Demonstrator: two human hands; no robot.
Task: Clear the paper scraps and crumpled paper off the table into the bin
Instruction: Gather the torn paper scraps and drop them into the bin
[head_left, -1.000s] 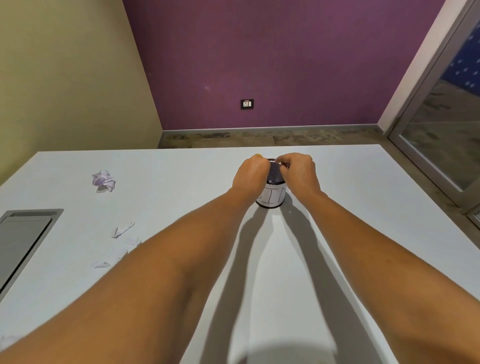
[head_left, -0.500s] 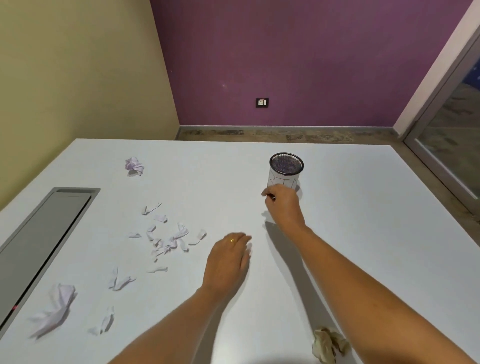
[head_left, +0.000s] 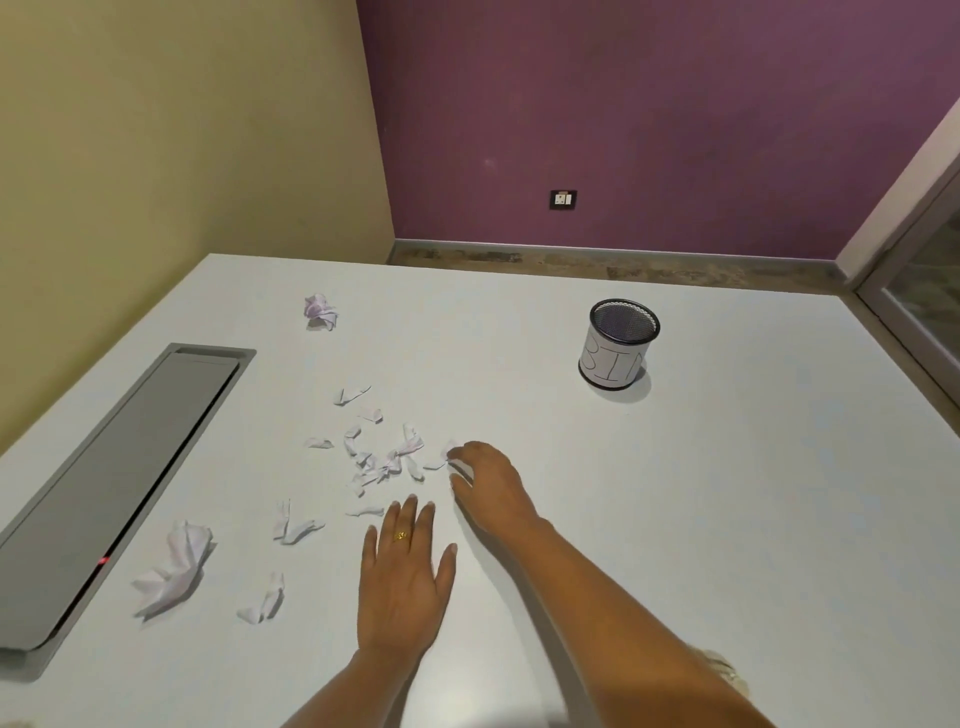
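A small mesh cup labelled BIN stands upright at the back right of the white table. Several torn paper scraps lie scattered at the table's middle left. One crumpled paper ball rests far left, a larger one near left, and another peeks out behind my right forearm. My right hand lies on the rightmost scrap with its fingers curled over it. My left hand lies flat and open on the table just below the scraps.
A long grey cable hatch is set into the table along its left side. The table's far edge meets a purple wall and its right edge runs beside a glass door.
Both hands have left the bin and moved left and nearer. The right hand has travelled from beside the bin to the scraps; the left hand has slid slightly left.
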